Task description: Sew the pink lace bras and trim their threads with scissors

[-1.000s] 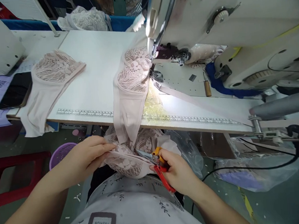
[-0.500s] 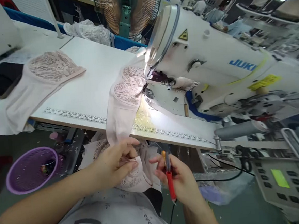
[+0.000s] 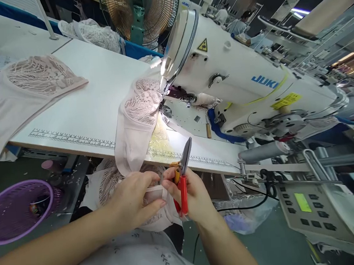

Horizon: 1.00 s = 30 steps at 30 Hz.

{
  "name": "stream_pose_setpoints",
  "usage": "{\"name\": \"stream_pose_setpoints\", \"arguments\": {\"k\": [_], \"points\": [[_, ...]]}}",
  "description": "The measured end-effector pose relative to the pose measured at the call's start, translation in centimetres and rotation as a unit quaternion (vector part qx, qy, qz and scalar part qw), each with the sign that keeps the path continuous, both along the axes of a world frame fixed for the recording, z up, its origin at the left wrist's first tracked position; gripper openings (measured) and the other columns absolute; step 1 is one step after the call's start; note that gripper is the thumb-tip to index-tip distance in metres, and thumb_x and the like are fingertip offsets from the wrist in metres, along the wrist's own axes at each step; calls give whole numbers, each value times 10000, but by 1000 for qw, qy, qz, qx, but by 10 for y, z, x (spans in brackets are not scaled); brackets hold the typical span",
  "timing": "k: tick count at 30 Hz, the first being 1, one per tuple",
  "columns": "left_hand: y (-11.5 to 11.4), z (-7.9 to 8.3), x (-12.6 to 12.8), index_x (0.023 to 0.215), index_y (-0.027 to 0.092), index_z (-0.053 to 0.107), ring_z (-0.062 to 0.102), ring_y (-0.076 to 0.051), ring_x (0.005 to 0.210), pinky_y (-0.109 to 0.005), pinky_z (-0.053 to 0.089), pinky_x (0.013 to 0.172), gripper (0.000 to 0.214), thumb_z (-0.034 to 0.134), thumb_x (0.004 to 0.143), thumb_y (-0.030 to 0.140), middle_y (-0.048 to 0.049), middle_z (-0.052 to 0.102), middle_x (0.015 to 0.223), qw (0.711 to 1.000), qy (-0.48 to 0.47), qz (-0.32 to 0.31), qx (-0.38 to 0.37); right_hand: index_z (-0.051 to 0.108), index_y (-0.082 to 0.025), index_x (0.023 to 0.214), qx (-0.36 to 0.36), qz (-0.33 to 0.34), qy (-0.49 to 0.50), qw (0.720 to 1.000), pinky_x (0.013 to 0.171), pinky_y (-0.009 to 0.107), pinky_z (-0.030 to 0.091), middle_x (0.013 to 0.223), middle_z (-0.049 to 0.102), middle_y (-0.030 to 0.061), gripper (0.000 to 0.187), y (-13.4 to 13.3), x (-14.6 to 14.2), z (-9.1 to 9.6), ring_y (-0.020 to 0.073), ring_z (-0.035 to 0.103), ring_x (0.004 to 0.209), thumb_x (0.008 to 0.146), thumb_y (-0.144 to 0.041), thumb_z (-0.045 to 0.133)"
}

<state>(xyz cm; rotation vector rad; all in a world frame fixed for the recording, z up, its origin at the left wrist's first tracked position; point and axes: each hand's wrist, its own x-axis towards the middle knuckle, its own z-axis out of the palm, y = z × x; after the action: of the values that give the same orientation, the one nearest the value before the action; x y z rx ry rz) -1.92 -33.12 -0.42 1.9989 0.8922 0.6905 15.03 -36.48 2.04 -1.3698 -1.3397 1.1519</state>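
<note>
My left hand [image 3: 136, 200] is closed on the edge of a pale pink lace bra [image 3: 156, 222], which hangs over my lap below the table edge. In my right hand [image 3: 196, 195] is a pair of scissors [image 3: 184, 192] with red handles, an orange part and dark blades pointing up and away from me. The right thumb and forefinger meet at the bra's edge, close beside the left fingertips; whether they pinch the fabric is hard to see. Another lace bra [image 3: 139, 113] lies under the needle of the white sewing machine [image 3: 220, 61], its wing draping over the table edge.
A further bra [image 3: 37, 83] is spread on the left of the white table [image 3: 98, 89]. Behind stand a fan [image 3: 140, 18] and a heap of lace pieces [image 3: 97, 37]. A purple basket [image 3: 21, 212] sits low left, a control panel [image 3: 315, 207] at right.
My right hand has moved left and up to meet my left hand at the bra's edge. The scissors have turned, so their blades show more plainly. The view has shifted right.
</note>
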Motion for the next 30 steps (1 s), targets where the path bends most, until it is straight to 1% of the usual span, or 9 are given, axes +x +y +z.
{"name": "stream_pose_setpoints", "arguments": {"k": [2, 6, 8, 10, 14, 17, 25, 28, 30], "points": [[-1, 1, 3, 806, 189, 563, 545, -173, 672, -291, 423, 630, 122, 503, 788, 293, 0, 569, 678, 1000, 1, 2, -27, 494, -208, 788, -7, -14, 10, 1000, 572, 247, 433, 736, 544, -11, 235, 1, -3, -2, 112, 492, 619, 757, -363, 668], [3, 7, 10, 665, 178, 529, 404, -99, 497, -216, 315, 465, 171, 478, 759, 311, 40, 460, 562, 972, -48, -9, -230, 490, -215, 806, -7, -15, 15, 1000, 598, 258, 435, 750, 537, -5, 251, 0, -1, -8, 122, 496, 645, 779, -411, 645], [6, 9, 10, 656, 173, 518, 341, -80, 464, -203, 264, 432, 175, 509, 735, 329, 56, 408, 537, 948, -70, -11, -310, 481, -218, 847, -6, 19, -1, 1000, 618, 269, 431, 763, 525, 1, 291, -2, 9, -11, 132, 494, 666, 812, -486, 589], [11, 8, 8, 648, 170, 508, 301, -68, 442, -197, 229, 416, 184, 534, 724, 336, 70, 368, 510, 931, -81, -18, -356, 464, -217, 888, -20, 89, -42, 995, 603, 275, 415, 761, 499, 3, 410, -6, 22, -14, 139, 470, 656, 809, -616, 515], [18, 6, 4, 665, 161, 527, 284, -59, 428, -191, 210, 410, 204, 570, 719, 353, 76, 366, 483, 916, -67, -15, -395, 398, -209, 765, -64, 228, -189, 953, 523, 265, 330, 690, 405, -12, 625, -17, 43, -19, 126, 359, 583, 729, -829, 325], [21, 6, 4, 657, 160, 521, 286, -57, 427, -190, 211, 414, 215, 593, 692, 359, 81, 357, 474, 903, -59, -10, -425, 313, -222, 704, -78, 268, -251, 927, 498, 255, 279, 643, 340, -35, 647, -24, 47, -24, 113, 294, 546, 717, -863, 223], [25, 9, 8, 654, 158, 523, 307, -63, 431, -192, 238, 416, 238, 625, 621, 371, 80, 380, 480, 882, -40, -15, -469, 255, -226, 672, -91, 249, -324, 908, 495, 240, 231, 606, 352, -48, 618, -28, 43, -26, 100, 293, 523, 724, -841, 287], [27, 9, 7, 663, 152, 537, 323, -67, 441, -192, 248, 427, 238, 624, 610, 368, 73, 402, 495, 879, -43, -16, -474, 280, -221, 663, -93, 240, -305, 917, 491, 239, 243, 592, 375, -48, 580, -30, 41, -26, 94, 295, 516, 760, -791, 330], [27, 8, 7, 676, 150, 549, 333, -70, 445, -195, 254, 436, 236, 622, 608, 364, 70, 413, 506, 880, -47, -17, -473, 304, -217, 644, -76, 204, -277, 936, 481, 237, 254, 571, 379, -51, 562, -32, 40, -28, 90, 292, 506, 762, -760, 390]]}}
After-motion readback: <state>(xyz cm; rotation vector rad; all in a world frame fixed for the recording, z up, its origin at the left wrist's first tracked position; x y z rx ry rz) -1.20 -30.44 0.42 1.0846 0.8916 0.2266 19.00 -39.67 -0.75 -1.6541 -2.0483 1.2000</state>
